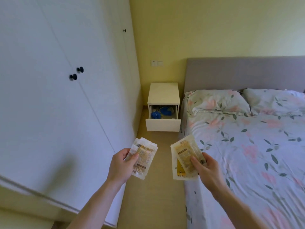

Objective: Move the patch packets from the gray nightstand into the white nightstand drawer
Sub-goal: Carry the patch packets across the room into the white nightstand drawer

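Observation:
My left hand [121, 165] grips a small stack of yellow-and-clear patch packets [143, 157] by their lower left edge. A second stack of patch packets [184, 154], fanned out, is pinched under the thumb of my right hand [205, 171]. Both hands are held out in front of me above the floor strip. Ahead stands the white nightstand [163, 93] against the yellow wall, its drawer [162, 124] pulled open. Blue items and cords lie inside the drawer. The gray nightstand is not in view.
A white wardrobe [54, 96] with black knobs runs along the left. On the right, a bed [247, 146] with floral sheets, two pillows and a gray headboard. A narrow strip of beige floor [153, 195] leads between them to the nightstand.

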A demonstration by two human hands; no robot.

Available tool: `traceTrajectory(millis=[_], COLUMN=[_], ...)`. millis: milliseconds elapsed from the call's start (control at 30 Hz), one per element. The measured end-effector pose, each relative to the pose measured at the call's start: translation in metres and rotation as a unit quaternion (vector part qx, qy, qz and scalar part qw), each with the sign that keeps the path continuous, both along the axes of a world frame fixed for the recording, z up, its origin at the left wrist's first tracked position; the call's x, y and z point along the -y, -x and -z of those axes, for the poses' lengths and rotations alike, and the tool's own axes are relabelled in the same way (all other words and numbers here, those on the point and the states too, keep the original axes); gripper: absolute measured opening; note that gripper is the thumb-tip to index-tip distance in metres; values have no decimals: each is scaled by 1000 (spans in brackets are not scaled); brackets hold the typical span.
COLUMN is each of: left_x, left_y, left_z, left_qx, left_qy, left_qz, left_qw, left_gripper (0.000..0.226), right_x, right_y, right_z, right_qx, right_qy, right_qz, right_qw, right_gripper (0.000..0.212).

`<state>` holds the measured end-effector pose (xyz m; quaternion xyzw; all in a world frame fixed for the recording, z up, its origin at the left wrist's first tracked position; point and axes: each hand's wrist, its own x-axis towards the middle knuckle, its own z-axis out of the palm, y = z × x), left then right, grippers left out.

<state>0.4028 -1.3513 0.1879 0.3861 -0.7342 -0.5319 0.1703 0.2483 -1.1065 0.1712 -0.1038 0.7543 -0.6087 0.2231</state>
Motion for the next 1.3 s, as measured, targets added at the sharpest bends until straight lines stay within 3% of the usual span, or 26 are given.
traceTrajectory(millis=[333, 500, 867, 1067, 1300], left_x=[130, 198, 300, 348, 383], left_y=[156, 235, 392, 480, 549], left_z=[30, 58, 106, 130, 144], left_qx=[4, 5, 76, 101, 134], left_qy=[-17, -80, -123, -132, -138], left_qz=[58, 77, 77, 40, -5], left_qw=[998, 994, 987, 985, 981], left_gripper=[11, 12, 15, 16, 12], right_x=[115, 169, 221, 253, 309], right_y=[137, 193, 308, 419, 546], right_z=[-1, 16, 41, 74, 96], right_qx=[-12, 2, 31, 56, 86], right_qy=[-17, -41, -73, -104, -152], right_qz=[36, 86, 176, 162, 74], right_qw=[999, 995, 981, 980, 982], right_gripper=[13, 13, 11, 11, 18])
